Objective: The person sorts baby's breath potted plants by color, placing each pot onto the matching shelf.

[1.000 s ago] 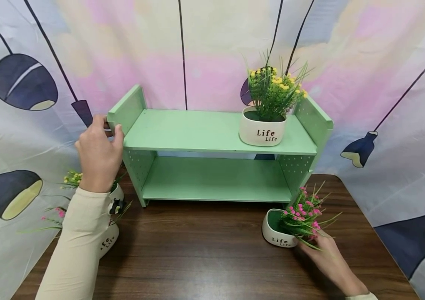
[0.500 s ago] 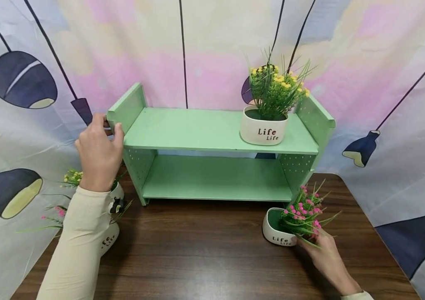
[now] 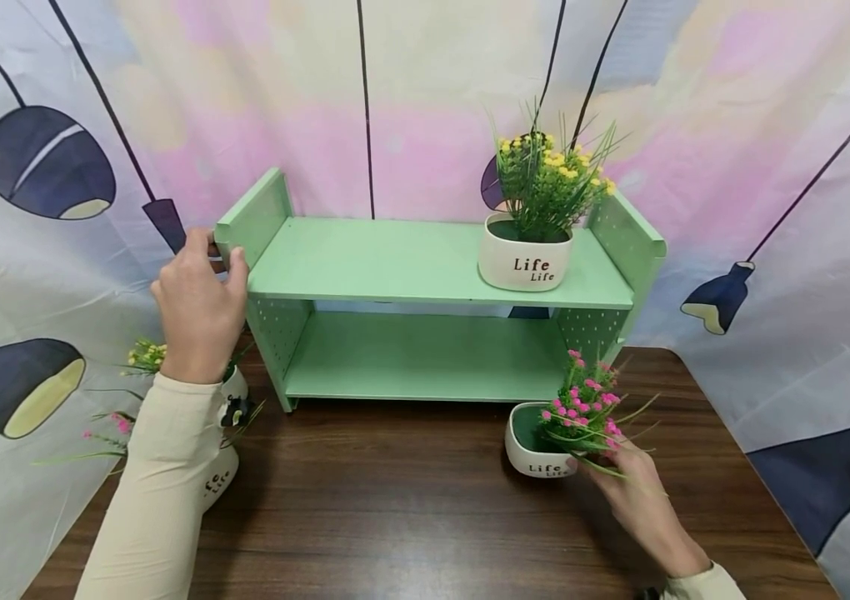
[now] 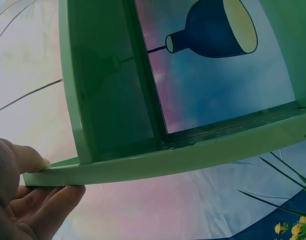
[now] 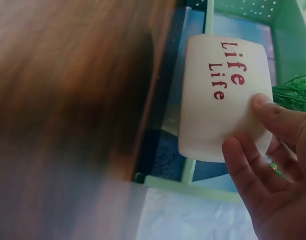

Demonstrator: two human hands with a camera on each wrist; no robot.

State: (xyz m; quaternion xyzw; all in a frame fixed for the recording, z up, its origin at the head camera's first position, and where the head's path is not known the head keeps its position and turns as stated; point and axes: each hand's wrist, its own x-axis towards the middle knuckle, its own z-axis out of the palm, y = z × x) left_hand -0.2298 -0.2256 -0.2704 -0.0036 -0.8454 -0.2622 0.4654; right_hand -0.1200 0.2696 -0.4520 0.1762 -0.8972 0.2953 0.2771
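Note:
My left hand [image 3: 202,304] grips the upper left side panel of a green two-tier shelf [image 3: 395,258]. The left wrist view has the thumb on one face of that panel [image 4: 143,167] and the fingers on the other. Low at the right, my right hand [image 3: 638,492] holds a white pot [image 3: 537,462] marked "Life" with pink artificial flowers [image 3: 582,408] in it. Thumb and fingers [image 5: 242,170] pinch one end of the pot in the right wrist view. A second white pot [image 3: 522,265], with yellow flowers [image 3: 556,171], stands on the top tier at the right.
Behind my left forearm, partly hidden, are more potted plants, one with yellow flowers [image 3: 146,357] and one whose white pot [image 3: 221,477] reads "Life". The shelf stands on a dark wooden table [image 3: 395,517]. A curtain [image 3: 425,100] printed with lamps hangs behind.
My right hand has moved left and slightly toward the shelf with the pink-flowered pot. The left hand stays on the side panel, and the pot on the top tier has not moved.

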